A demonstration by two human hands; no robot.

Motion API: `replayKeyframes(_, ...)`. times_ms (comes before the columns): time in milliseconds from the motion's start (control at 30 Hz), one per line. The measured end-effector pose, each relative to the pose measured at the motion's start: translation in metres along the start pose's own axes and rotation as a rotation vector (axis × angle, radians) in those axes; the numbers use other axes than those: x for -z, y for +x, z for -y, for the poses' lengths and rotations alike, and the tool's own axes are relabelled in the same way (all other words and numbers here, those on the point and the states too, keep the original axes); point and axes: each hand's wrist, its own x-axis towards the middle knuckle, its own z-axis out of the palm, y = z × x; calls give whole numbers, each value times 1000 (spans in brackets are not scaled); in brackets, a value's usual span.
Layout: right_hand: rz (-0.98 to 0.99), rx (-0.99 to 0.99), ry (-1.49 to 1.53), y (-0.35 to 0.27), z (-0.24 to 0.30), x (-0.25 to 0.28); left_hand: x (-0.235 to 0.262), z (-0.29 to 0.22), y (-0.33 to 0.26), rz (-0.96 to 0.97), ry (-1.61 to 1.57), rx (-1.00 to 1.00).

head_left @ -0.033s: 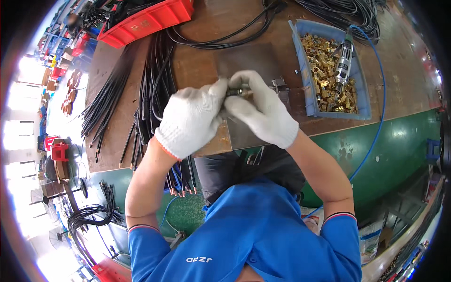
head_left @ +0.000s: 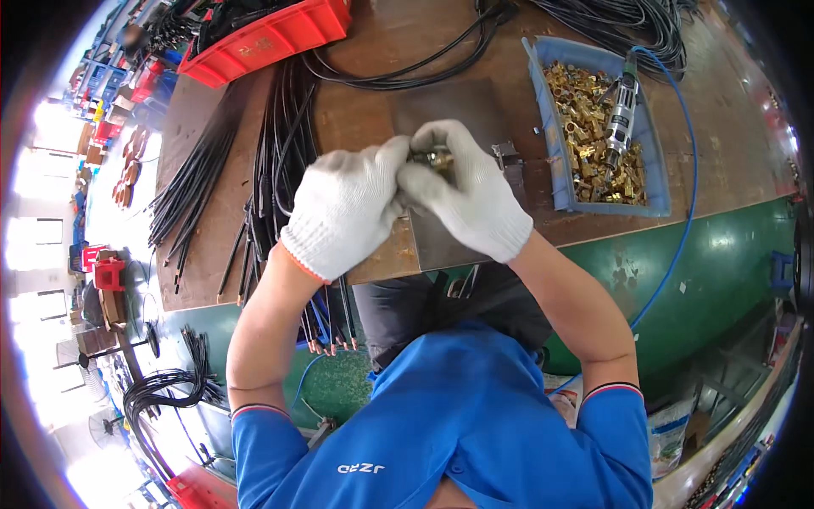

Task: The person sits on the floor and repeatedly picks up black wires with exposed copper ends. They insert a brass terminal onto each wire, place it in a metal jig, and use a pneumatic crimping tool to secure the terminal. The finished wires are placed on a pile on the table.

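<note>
Both of my hands wear white knitted gloves and meet over the table near its front edge. A small brass-coloured metal fitting (head_left: 437, 159) shows between them, partly covered by fingers. My right hand (head_left: 468, 197) is closed round it, thumb on the near side and fingers curled over the far side. My left hand (head_left: 341, 209) is closed too, with its fingertips at the left end of the fitting. Whatever lies inside the left fingers is hidden. A dark flat plate (head_left: 454, 225) lies on the table under the hands.
A blue bin (head_left: 543, 102) of brass fittings stands at right, with an air tool (head_left: 621, 119) and its blue hose (head_left: 691, 161) on top. Black cables (head_left: 203, 161) lie at left. Behind are a red crate (head_left: 263, 44) and a cable coil (head_left: 627, 25). A small metal block (head_left: 507, 157) sits beside my right hand.
My right hand has shifted slightly left, and the fitting between my hands appears turned a little. Both hands stay closed.
</note>
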Motion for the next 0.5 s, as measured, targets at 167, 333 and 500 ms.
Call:
replayKeyframes(167,-143,-222,456,38,-5,16,-2,-14,-21,-404,15,-19)
replayKeyframes(333,-106,-274,706,54,-10,0,-44,20,16,-502,-932,402)
replayKeyframes(500,-375,-221,331,97,-37,1,-64,80,83,-469,-1880,353)
